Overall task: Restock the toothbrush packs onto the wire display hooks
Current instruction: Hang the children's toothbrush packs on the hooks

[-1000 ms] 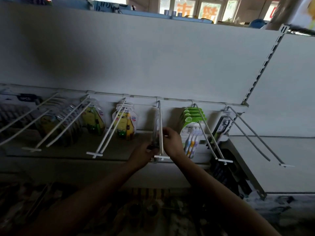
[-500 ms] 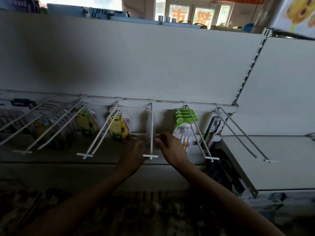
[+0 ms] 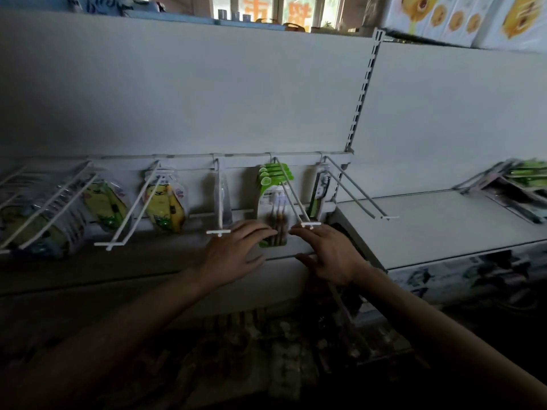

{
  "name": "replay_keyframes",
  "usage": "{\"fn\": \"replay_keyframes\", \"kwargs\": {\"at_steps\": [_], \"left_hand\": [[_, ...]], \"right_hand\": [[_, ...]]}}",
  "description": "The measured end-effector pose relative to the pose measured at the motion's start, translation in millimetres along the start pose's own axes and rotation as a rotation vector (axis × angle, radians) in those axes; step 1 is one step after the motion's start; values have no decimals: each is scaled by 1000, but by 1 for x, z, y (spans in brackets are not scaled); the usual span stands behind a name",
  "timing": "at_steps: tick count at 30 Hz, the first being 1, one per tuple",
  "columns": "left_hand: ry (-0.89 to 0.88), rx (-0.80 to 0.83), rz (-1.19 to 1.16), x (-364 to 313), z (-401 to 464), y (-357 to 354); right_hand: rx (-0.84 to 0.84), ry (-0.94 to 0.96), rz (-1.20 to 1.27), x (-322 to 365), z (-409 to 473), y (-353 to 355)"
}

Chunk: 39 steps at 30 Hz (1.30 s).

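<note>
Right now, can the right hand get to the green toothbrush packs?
Probably yes. The right hand is open just beside the green toothbrush packs, and nothing lies between them except the hook they hang on.

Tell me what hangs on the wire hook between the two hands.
Green toothbrush packs hang stacked on that hook. The front pack's brushes show; the left hand covers its lower edge, and the packs behind show only their green tops.
</note>
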<state>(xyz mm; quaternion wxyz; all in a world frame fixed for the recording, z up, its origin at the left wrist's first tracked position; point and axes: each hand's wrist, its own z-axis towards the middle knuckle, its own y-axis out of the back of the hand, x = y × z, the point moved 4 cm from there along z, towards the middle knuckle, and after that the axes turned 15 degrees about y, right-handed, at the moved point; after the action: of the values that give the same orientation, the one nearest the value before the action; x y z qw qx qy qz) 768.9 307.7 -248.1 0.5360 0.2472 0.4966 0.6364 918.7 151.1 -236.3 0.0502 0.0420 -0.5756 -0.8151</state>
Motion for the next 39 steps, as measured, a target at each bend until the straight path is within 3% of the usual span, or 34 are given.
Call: {"fn": "replay_keyframes", "kwargs": {"at_steps": [10,22,39], "left_hand": [[-234,-25,-24,-124,63,-50],[-214,-55,-41,-325,171,-135],[-224,-6,-60,-468,368,-257]], "right_hand": [[-34,-3,-125,-87,-133,53],[-5,-2,-189,-269,-308,130],[-22,-140,-274,-505,-435,165]]}}
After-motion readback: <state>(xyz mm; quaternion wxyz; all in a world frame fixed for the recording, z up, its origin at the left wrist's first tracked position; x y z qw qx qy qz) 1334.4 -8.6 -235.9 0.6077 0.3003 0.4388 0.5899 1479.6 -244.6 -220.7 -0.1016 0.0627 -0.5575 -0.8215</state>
